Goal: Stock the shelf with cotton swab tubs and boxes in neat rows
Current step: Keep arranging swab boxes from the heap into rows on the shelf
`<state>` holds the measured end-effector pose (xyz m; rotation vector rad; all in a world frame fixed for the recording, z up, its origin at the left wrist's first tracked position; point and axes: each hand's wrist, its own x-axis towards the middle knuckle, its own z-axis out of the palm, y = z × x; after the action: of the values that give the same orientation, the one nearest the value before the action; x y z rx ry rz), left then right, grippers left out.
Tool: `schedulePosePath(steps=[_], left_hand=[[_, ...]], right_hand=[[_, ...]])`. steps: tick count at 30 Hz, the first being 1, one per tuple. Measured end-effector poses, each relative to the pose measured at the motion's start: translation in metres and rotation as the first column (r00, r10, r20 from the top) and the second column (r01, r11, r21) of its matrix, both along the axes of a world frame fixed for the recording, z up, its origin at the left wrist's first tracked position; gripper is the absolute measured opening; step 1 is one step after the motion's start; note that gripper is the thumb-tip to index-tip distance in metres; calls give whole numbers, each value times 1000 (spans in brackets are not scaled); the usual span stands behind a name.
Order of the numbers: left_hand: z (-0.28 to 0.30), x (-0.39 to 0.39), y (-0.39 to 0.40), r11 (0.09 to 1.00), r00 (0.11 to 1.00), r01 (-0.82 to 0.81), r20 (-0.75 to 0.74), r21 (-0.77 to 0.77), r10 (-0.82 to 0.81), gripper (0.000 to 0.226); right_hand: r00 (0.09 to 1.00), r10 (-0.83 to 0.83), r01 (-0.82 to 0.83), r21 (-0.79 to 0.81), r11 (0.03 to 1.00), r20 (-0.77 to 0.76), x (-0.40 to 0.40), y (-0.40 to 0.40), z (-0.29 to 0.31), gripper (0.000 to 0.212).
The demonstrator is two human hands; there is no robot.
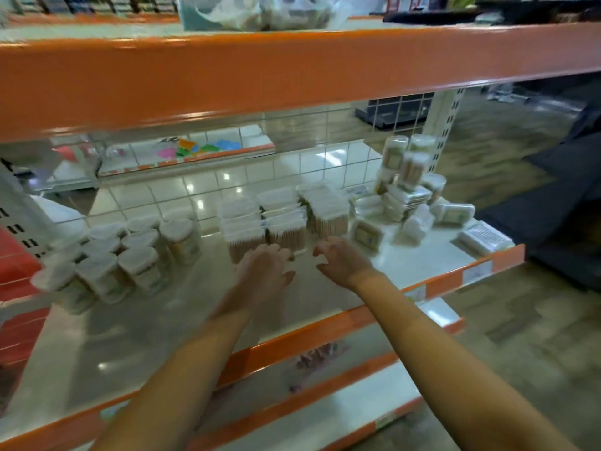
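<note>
Neither hand grips anything: left hand (266, 266) and right hand (341, 260) loosely curled, just before square swab boxes (279, 219) mid-shelf. Heart-lidded tubs (130, 255) rowed left; jumbled packs (409, 193) right. Step looks like box-row squaring. Next likely: fetch from jumble, align.

Motion blur throughout; labels on tubs (107, 255) and boxes (266, 219) unreadable. Upper-shelf bag (260, 11) cropped by top edge.

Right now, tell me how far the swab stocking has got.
Done: round tubs grouped at left, square boxes rowed mid-shelf. In hand: left hand and right hand reach the front boxes; the grip is blurred. Left: the jumbled pile at right, and the bare shelf front.
</note>
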<state>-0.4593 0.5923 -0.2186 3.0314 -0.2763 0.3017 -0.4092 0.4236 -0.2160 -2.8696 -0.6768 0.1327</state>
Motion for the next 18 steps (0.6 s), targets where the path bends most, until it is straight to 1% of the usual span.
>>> schedulePosePath(steps=[2,6,7,9,11,14,16,18], left_hand=[[-1,8,-17,1000,1000,-7,-15,11,7,35],[-3,20,-50,1000,998,-15,-69,-24,13,34],[-6,23,-57,1000,996,-16,-90,-17,14,33],[-9,27,-68,1000,992,-16,-125,-14,14,31],[-11,28,-75,998,991,-44,-131,-37,38,30],[-10,26,-83,991,987,-88,-139,-101,74,30],[-11,22,-86,984,985,-109,-146,-138,89,30],[-12,20,-88,967,977,-171,-161,-188,142,30]], right_hand=[[999,-37,37,7,999,35,13,-19,-1,31],[980,-134,128,48,991,150,41,-57,-4,26],[972,-143,137,43,990,186,47,-64,-7,28],[962,-163,157,44,987,221,59,-76,-14,38],[962,-172,157,84,984,213,67,-84,-16,38],[976,-121,107,84,991,183,71,-90,-17,34],[982,-154,136,153,979,111,72,-93,-16,39],[981,-176,157,200,967,83,75,-97,-18,44]])
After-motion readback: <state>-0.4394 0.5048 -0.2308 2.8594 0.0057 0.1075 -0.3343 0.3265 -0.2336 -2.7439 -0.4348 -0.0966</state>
